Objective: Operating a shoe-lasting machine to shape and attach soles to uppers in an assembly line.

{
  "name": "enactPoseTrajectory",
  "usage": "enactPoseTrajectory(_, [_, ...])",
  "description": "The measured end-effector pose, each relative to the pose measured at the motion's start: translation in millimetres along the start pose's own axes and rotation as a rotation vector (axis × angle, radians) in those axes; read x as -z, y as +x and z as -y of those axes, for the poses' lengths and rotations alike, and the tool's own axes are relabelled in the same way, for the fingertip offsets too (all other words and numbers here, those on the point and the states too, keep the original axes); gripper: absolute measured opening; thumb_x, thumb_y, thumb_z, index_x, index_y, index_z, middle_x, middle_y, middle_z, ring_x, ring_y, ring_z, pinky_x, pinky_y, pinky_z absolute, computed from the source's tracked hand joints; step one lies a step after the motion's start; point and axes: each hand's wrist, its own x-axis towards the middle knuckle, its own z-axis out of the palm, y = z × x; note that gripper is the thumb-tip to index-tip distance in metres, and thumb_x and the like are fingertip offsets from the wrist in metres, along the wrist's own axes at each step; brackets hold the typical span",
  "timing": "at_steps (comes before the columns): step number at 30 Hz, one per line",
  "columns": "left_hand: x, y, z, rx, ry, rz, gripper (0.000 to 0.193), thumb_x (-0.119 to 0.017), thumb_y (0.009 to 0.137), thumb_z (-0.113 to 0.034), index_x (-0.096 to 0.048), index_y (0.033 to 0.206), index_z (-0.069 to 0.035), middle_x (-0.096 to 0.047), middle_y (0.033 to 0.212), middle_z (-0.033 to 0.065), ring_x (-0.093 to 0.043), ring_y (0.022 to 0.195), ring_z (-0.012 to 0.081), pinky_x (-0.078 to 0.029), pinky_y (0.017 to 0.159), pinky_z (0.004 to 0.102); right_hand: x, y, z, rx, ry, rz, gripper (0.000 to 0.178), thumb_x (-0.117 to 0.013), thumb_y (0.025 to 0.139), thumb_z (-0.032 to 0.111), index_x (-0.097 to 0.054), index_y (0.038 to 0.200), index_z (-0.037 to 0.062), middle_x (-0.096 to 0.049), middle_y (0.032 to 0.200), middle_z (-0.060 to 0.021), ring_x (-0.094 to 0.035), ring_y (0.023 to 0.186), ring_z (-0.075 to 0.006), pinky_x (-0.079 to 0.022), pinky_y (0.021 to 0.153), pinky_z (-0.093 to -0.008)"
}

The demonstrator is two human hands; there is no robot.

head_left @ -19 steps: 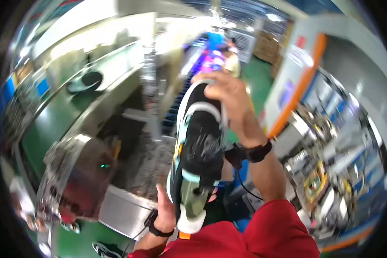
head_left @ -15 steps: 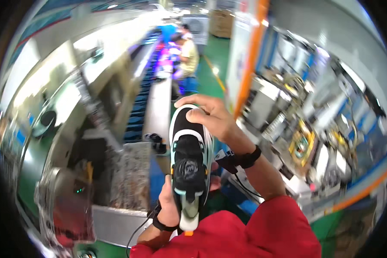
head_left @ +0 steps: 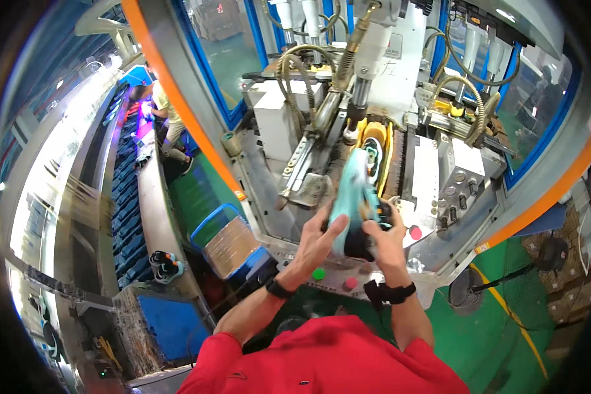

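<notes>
A teal and black shoe (head_left: 354,203), blurred by motion, is held in front of a press machine, its narrow end pointing up toward the machine. My left hand (head_left: 316,244) grips its left side, the thumb lying against the teal surface. On the other side, my right hand (head_left: 389,241) closes around the black part near the shoe's lower end. Just beyond the shoe sits a yellow cradle (head_left: 389,148) with a dark and white sole-shaped piece (head_left: 372,156) in it, partly hidden by the shoe. A vertical metal rod (head_left: 359,98) stands above the cradle.
A green button (head_left: 318,274) and a red button (head_left: 415,232) are on the machine's front. An orange-edged frame post (head_left: 184,98) rises at its left. Farther left, a conveyor (head_left: 126,203) runs beside a ledge with a dark shoe (head_left: 166,266). Another person (head_left: 167,115) works far back.
The view has swung right, from the conveyor to the machine. My hands carried the shoe there and turned it; my right hand has shifted from its toe to the lower end.
</notes>
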Motion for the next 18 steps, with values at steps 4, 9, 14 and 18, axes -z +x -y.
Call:
enactPoseTrajectory(4, [-44.6,110.6,57.3,0.087,-0.024,0.069,0.088,-0.066,0.089,-0.043,-0.027,0.143,0.015,-0.048,0.138,0.0269,-0.055,0.119,0.0252,-0.045,0.096,0.0314,90.0,22.6,5.6,0.082,-0.052,-0.255,0.053,-0.070,0.073,0.008,-0.055,0.123,-0.0006,-0.062,0.106,-0.0069,-0.059,0.094,-0.0150,-0.048,0.086,-0.0301])
enactPoseTrajectory(9, [-68.0,249.6,143.2,0.115,0.596,-0.149,0.074,-0.074,0.077,-0.043,-0.050,0.126,0.008,-0.061,0.120,0.0264,-0.061,0.110,0.0359,-0.050,0.088,0.0416,138.6,18.6,11.7,0.171,-0.061,-0.531,0.053,-0.066,0.075,0.008,-0.053,0.125,-0.0029,-0.059,0.110,-0.0080,-0.057,0.096,-0.0158,-0.047,0.087,-0.0295])
enactPoseTrajectory(14, [-97.2,301.3,182.4,0.247,0.881,-0.088,0.062,-0.068,0.078,-0.024,-0.042,0.124,0.009,-0.063,0.111,0.0278,-0.062,0.105,0.0413,-0.050,0.089,0.0498,176.9,8.2,8.9,0.181,-0.187,-0.729,0.051,-0.061,0.076,0.001,-0.052,0.126,-0.0038,-0.055,0.120,-0.0105,-0.054,0.104,-0.0200,-0.044,0.094,-0.0324])
enactPoseTrajectory(18, [-76.9,310.7,174.7,0.363,0.713,-0.074,0.055,-0.074,0.071,-0.024,-0.055,0.113,0.008,-0.063,0.111,0.0279,-0.061,0.106,0.0394,-0.049,0.087,0.0476,190.4,51.5,18.1,0.202,-0.388,-0.726,0.046,-0.064,0.075,0.003,-0.056,0.121,-0.0030,-0.060,0.110,-0.0078,-0.057,0.098,-0.0169,-0.045,0.091,-0.0308])
